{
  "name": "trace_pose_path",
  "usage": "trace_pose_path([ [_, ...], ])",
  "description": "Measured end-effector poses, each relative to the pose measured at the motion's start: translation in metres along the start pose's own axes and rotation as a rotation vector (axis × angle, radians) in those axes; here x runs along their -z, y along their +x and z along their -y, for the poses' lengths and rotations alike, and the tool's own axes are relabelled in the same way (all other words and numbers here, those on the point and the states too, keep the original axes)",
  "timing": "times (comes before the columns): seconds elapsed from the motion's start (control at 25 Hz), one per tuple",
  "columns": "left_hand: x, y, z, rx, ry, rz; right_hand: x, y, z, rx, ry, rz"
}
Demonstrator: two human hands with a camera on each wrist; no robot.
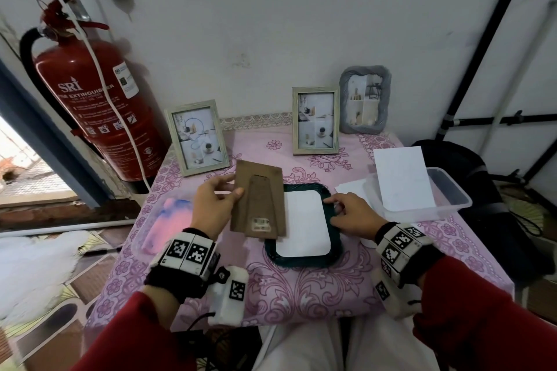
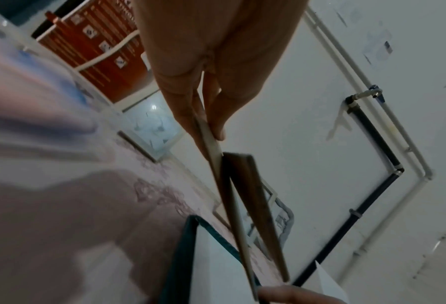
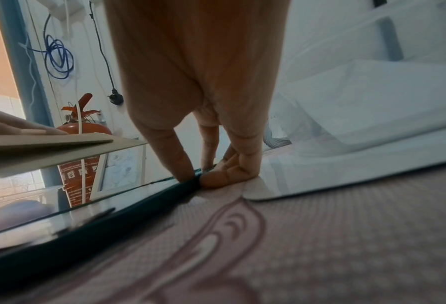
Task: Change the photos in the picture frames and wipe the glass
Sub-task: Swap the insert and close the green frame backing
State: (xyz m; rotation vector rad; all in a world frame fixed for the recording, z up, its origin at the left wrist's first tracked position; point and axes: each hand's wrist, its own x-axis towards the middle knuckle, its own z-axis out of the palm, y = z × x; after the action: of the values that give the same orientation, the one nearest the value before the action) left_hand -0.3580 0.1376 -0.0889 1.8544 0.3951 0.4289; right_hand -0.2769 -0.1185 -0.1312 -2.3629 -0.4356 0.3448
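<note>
A dark green picture frame (image 1: 334, 245) lies face down on the pink tablecloth, with a white sheet (image 1: 304, 221) showing in its opening. My left hand (image 1: 230, 190) pinches the brown backing board (image 1: 259, 199), stand side up, and holds it tilted above the frame's left part. The left wrist view shows the left hand (image 2: 206, 127) pinching the board (image 2: 245, 185) edge-on over the green frame (image 2: 182, 257). My right hand (image 1: 333, 205) is at the frame's right rim. In the right wrist view the right hand (image 3: 198, 178) pinches that dark rim (image 3: 112, 222) between thumb and curled fingers.
Three framed photos stand at the back: a pale one at the left (image 1: 197, 137), another in the middle (image 1: 315, 120), a grey wavy one (image 1: 364, 99). A clear tub (image 1: 452, 199) holds white sheets at the right. A pink-blue cloth (image 1: 168, 223) lies left. A red extinguisher (image 1: 93, 99) hangs beside the table.
</note>
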Motion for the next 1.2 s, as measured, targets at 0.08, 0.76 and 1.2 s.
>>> trace_pose_path([
  [0.08, -0.014, -0.005, 0.004, 0.058, -0.080, 0.068, 0.000, 0.000, 0.000, -0.003, 0.013, -0.004],
  [0.76, -0.075, -0.020, 0.030, 0.218, -0.123, 0.117, -0.001, 0.002, -0.003, 0.034, 0.025, -0.015],
  [1.2, -0.078, -0.022, 0.035, 0.122, 0.104, 0.133, -0.001, 0.003, -0.004, 0.049, 0.022, -0.051],
])
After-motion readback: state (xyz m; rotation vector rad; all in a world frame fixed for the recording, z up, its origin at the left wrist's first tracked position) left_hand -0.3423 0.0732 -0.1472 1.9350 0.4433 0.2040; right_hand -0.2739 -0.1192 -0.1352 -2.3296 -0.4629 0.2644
